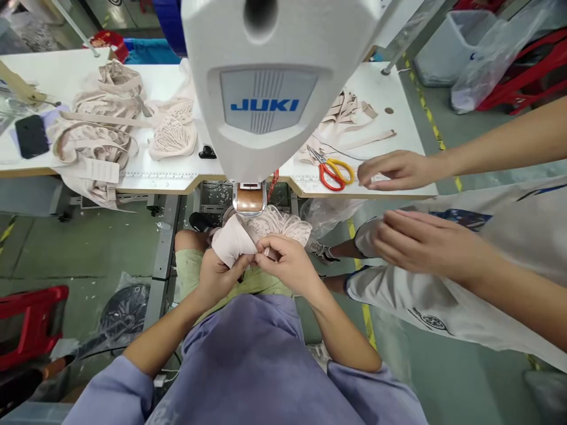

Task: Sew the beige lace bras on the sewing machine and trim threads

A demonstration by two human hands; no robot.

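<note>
Both of my hands meet above my lap, just in front of the sewing machine (266, 71). My left hand (221, 274) is closed on a pale pink bra cup (234, 241), its smooth side facing up. With thumb and fingers, my right hand (286, 260) pinches the right edge of the same piece, close to my left fingertips. Lace fabric (283, 223) of the same colour hangs behind my hands, below the machine's end. Where the piece joins the lace is hidden by my fingers.
A co-worker's hands (398, 171) reach in from the right. Red-and-yellow scissors (333, 171) lie at the table's (411, 141) front edge, beside fabric strips (349, 115). Piled pink garments (100, 118), a bra cup piece (173, 133) and a black phone (32, 136) are on the left.
</note>
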